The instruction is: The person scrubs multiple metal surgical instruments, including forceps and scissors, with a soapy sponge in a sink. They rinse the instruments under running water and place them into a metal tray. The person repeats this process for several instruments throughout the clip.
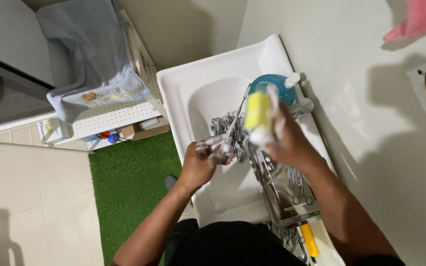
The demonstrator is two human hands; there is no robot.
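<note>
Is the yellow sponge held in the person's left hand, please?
No, the yellow sponge is in the right hand; the soapy left hand grips metal instruments.

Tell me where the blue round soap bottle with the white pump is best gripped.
Probably grip the blue round soap bottle with the white pump around its body from the left, the basin side: the wall stands close on its right, and the pump sticks out on top.

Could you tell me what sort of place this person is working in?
Most likely a home bathroom or washroom: a white wall-mounted sink, a blue pump soap bottle on its rim, and a towel draped over a white rack beside it.
</note>
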